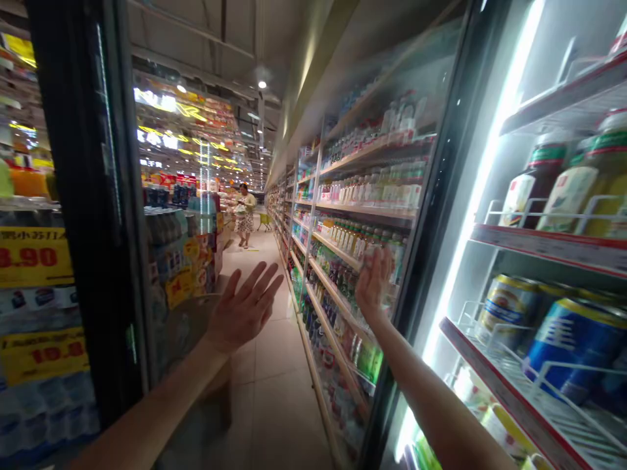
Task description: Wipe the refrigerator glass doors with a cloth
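Note:
My left hand [249, 300] is raised in the middle of the head view, palm turned away, with its fingers stretched out and nothing in it. To the right my right hand [373, 284] is also up, fingers extended and a little blurred, holding nothing. Both are nearest to the glass door [196, 385] of a lit drinks cooler, whose black door frame [91, 196] stands at the left. Whether either hand touches the glass, I cannot tell. Inside the cooler at the right are green-capped bottles [578, 183], a blue can [573, 346] and a gold-and-white can [507, 307].
White wire guards edge the cooler shelves [548, 245]. Further shelves of bottles [367, 189] show past the right hand, partly through glass. Stacked drink packs [44, 405] with yellow price signs [34, 258] stand at left. A person [244, 215] is down the tiled aisle [264, 352].

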A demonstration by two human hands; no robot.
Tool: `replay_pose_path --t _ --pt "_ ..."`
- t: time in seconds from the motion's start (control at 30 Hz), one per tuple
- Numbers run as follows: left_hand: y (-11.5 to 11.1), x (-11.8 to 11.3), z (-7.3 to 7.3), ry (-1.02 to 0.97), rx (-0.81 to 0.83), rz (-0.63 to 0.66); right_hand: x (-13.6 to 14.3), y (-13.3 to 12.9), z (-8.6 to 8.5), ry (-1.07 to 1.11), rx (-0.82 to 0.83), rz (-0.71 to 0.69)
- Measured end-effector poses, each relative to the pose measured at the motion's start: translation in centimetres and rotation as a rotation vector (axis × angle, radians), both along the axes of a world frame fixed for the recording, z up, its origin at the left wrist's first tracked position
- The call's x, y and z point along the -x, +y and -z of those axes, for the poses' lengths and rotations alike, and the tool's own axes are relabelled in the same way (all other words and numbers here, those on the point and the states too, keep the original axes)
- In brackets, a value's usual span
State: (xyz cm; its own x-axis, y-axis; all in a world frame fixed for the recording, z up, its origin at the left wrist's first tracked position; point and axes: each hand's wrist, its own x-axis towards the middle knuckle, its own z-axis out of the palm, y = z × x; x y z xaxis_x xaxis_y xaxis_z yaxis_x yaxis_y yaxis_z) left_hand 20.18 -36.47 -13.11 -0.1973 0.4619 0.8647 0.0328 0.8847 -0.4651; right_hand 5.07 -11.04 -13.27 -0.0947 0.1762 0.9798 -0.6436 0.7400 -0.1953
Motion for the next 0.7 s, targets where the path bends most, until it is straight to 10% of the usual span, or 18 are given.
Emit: replay_pose_path --t 0.17,0.47,0.7 --pt "0.0 0.0 0.0 -0.006 -0.011 -0.003 -5.6 -6.1 6.8 0.133 -0.680 -0.118" --pt "0.2 -0.4 0.0 -0.051 0.014 -0.047 -1.7 -1.0 6.8 -0.061 0.028 0.066" --pt "0.0 -0.3 -0.1 -0.049 -0.004 -0.024 -6.6 -6.4 11.0 0.008 -0.512 -0.117"
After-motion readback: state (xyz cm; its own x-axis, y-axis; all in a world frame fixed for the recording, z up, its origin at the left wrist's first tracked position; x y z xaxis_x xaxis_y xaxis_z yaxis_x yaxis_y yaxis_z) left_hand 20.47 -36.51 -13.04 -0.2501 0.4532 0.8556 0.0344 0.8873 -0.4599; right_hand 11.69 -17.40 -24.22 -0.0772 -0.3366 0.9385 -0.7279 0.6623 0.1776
